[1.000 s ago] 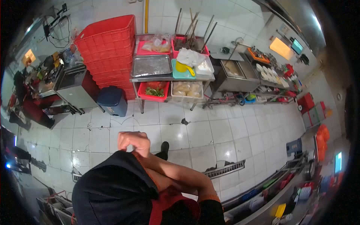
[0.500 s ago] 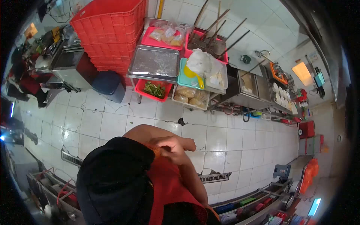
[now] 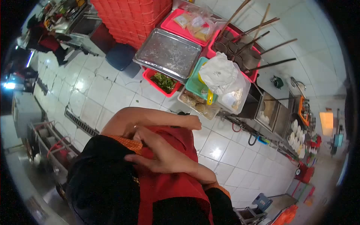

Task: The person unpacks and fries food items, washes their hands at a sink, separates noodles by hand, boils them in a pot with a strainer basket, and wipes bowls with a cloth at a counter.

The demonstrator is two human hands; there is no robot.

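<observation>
My left arm is bent across my red apron [image 3: 170, 187], coming out of a black sleeve [image 3: 101, 183] with an orange ribbed cuff [image 3: 122, 142]. At its end my left hand [image 3: 193, 122] is curled closed; whether anything lies inside the fingers is hidden. My right hand [image 3: 152, 148] reaches across my chest to that cuff. Its fingers grip the cuff's edge near the left elbow, while the thumb stands apart over the black sleeve.
Ahead are a metal tray [image 3: 168, 52], a pink crate of long-handled ladles [image 3: 240, 56], and a white bag [image 3: 219, 73]. Below sit a red basin of greens [image 3: 148, 78] and a bin [image 3: 120, 56]. Another person [image 3: 45, 39] stands far left. Tiled floor [image 3: 86, 108] surrounds me.
My view has turned, and the counter sits lower and further right in it. The right hand has moved left along the cuff, its thumb spreading. The left forearm stays across my body.
</observation>
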